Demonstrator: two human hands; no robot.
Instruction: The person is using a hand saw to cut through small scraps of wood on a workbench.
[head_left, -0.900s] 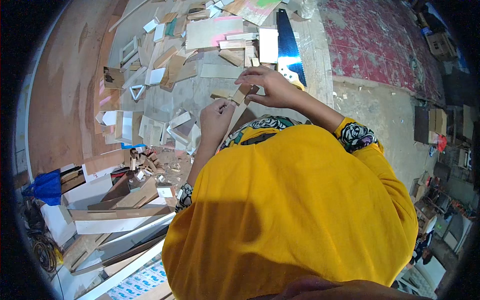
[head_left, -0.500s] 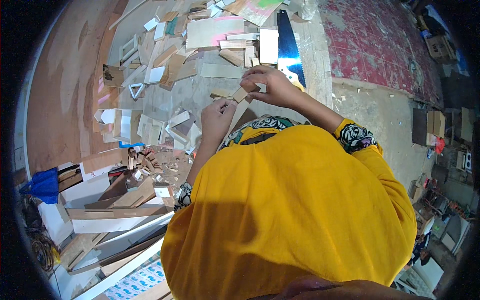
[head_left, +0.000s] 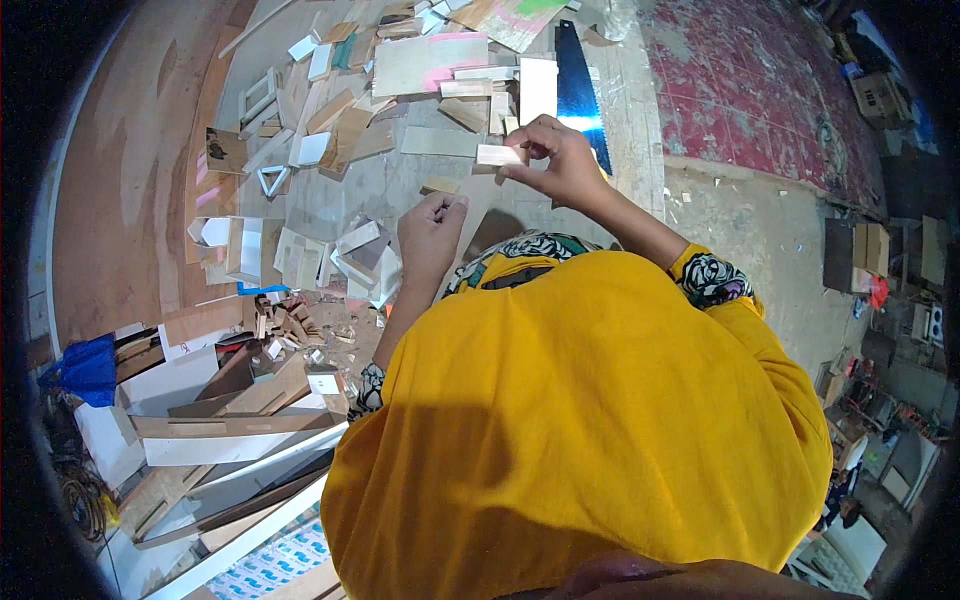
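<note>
My right hand [head_left: 560, 165] pinches a small pale wood block [head_left: 498, 155] between thumb and fingers, held above the work surface. Lower and to the left, my left hand [head_left: 430, 230] is closed, thumb against fingers; whatever it may hold is hidden. Just beyond its fingertips lies another small wood piece [head_left: 440, 185]. A handsaw [head_left: 578, 85] with a shiny toothed blade rests past my right hand, which covers its handle end. Beside the saw lies a white rectangular board [head_left: 538, 92].
Many wood offcuts lie across the far left, among them a pink-stained board [head_left: 425, 65] and a small white triangular frame [head_left: 272, 180]. A large plywood sheet [head_left: 130, 170] runs along the left. Scrap boards [head_left: 240, 425] pile up at lower left. Red-painted flooring [head_left: 750, 90] spreads far right.
My right hand has drawn the wood block up and away from my left hand and turned it, so a paler face shows. My left hand has shifted slightly nearer to me.
</note>
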